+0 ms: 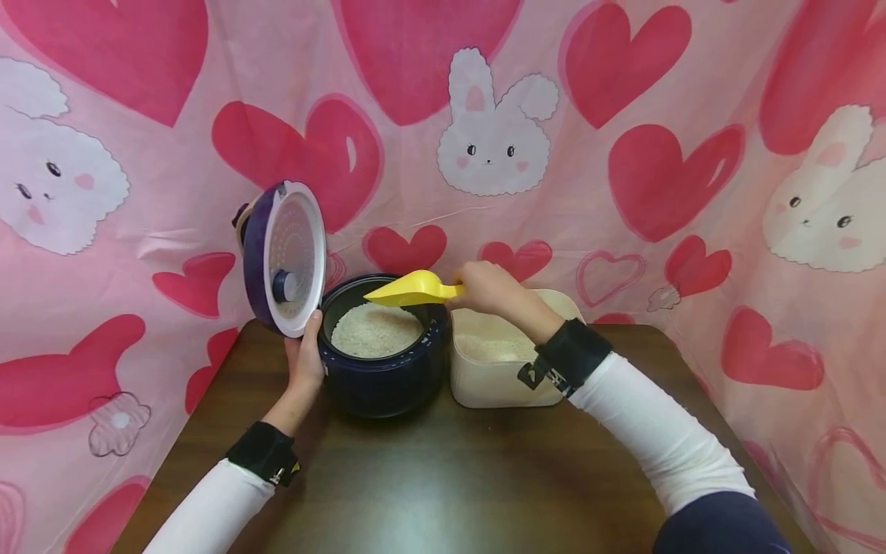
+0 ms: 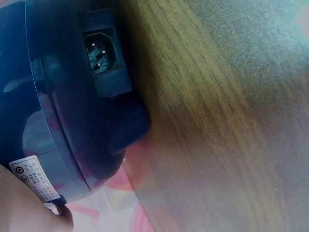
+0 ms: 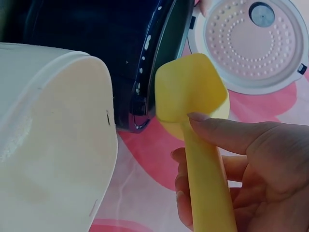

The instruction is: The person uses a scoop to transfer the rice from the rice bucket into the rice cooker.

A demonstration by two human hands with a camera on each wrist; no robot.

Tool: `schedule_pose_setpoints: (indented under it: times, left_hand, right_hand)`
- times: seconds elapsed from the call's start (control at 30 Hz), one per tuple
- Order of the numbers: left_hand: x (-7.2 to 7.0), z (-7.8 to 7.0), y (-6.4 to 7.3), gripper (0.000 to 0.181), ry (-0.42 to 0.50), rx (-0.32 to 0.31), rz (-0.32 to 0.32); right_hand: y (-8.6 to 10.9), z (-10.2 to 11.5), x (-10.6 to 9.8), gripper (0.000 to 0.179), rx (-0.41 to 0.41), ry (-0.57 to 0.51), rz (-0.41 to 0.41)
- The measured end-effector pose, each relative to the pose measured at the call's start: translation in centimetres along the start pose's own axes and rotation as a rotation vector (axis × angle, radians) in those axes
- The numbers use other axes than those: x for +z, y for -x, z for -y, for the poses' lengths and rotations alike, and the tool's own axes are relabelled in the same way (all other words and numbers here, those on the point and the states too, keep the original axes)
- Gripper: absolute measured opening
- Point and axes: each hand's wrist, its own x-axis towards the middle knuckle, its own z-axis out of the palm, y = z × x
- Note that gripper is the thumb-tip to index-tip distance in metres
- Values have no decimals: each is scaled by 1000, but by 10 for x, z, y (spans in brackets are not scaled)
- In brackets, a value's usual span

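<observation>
My right hand [image 1: 487, 288] holds a yellow scoop [image 1: 415, 289] by its handle over the open rice cooker [image 1: 388, 385]. In the right wrist view, the thumb presses along the top of the handle, and the scoop's bowl [image 3: 190, 84] shows bare yellow plastic. White rice [image 1: 377, 331] lies inside the dark blue cooker. At the cooker's left side, my left hand [image 1: 304, 365] grips the lower edge of the raised lid [image 1: 304, 223], thumb at its pale rim and fingers mostly hidden behind. The left wrist view has part of this hand [image 2: 29, 208] beside a white label.
To the right of the cooker stands a cream bin [image 1: 508, 385] with rice inside. White grains [image 3: 147, 42] stick to the cooker's rim. A power socket [image 2: 101, 53] sits low on the cooker's side. Behind the wooden table [image 1: 443, 477] hangs a pink heart-patterned cloth [image 1: 408, 177].
</observation>
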Motion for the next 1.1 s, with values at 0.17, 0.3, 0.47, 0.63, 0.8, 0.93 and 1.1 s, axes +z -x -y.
schedule_pose_setpoints:
  times: [0.17, 0.3, 0.47, 0.63, 0.8, 0.93, 1.1]
  left_hand:
    - [-1, 2, -2, 47, 21, 25, 6]
    - [-3, 6, -4, 42, 41, 25, -11]
    - [-8, 8, -5, 40, 5, 13, -11]
    - [-9, 8, -3, 45, -29, 1, -3]
    - [-7, 7, -2, 47, -35, 2, -7]
    - [-5, 5, 0, 50, -33, 0, -5]
    - [-3, 1, -1, 51, -25, 5, 6]
  right_hand:
    - [9, -9, 0, 29, -17, -34, -16]
    - [19, -17, 3, 33, -2, -112, 12]
    - [41, -33, 11, 33, -18, -284, 59]
    - [78, -51, 23, 24, -93, -372, 41]
    - [123, -70, 45, 16, -128, -425, 39]
    - [157, -81, 64, 13, -121, -439, 27]
    - [193, -88, 81, 14, -122, -427, -4]
